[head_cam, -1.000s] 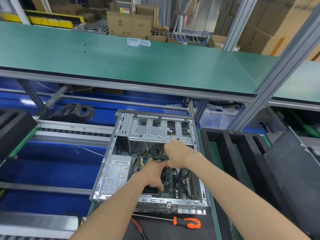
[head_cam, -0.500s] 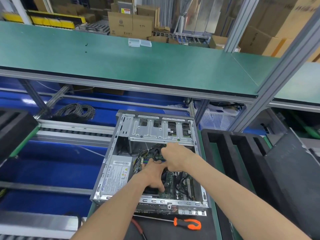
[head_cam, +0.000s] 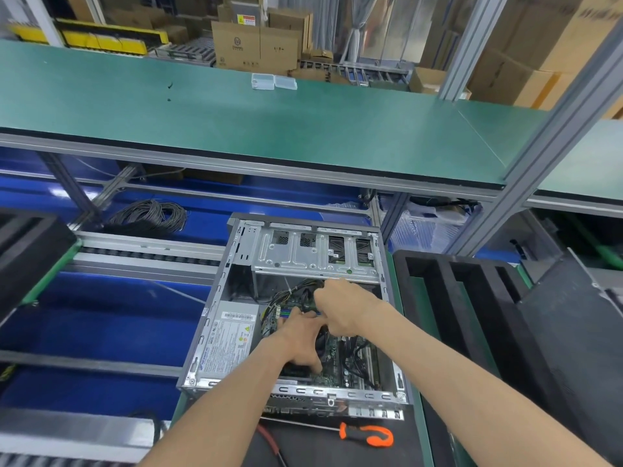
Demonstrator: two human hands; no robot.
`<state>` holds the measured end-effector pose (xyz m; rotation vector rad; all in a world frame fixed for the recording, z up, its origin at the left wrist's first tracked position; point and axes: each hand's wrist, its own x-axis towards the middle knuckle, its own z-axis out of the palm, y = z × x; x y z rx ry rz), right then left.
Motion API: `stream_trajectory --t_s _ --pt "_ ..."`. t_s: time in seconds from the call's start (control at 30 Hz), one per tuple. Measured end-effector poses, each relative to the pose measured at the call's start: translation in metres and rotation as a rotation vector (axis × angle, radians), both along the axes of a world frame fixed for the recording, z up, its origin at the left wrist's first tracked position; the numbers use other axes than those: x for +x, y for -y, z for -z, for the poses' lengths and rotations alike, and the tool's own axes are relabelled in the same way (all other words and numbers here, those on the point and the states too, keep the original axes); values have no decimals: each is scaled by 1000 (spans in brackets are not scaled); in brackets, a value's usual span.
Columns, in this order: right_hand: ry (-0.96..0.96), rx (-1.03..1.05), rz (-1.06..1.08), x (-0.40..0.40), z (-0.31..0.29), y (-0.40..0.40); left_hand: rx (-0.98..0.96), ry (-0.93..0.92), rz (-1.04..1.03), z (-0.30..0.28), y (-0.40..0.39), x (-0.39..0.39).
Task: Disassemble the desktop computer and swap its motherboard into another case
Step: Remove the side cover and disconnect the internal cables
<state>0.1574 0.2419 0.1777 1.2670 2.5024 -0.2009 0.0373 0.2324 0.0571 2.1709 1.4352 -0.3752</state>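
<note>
Computer case open, motherboard exposed, cables tangled.

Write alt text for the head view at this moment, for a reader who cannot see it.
Both hands reach into an open desktop computer case: the left hand rests on the motherboard, and the right hand pinches black cables below the drive cage. An orange-handled screwdriver lies in front of the case, and a green workbench shelf spans above.

Single head-worn wide-angle view, facing forward and down, close above the open computer case; green counter and stacked boxes beyond.
</note>
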Motion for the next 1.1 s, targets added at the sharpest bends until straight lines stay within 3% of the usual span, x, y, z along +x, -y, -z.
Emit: stream_trajectory --t_s 0.1,0.3,0.6,0.8,1.1 --pt "59 26 -160 -5 1 3 23 13 -19 1 2 0" --pt "-18 23 156 9 0 -8 -35 54 -38 1 1 -3" --pt "-111 -41 -32 10 -3 2 -8 18 -15 -3 2 0" --pt "-308 -3 163 40 -1 13 -15 13 -6 -8 2 0" --pt "-347 -39 256 47 1 35 33 114 -32 -6 5 -3"
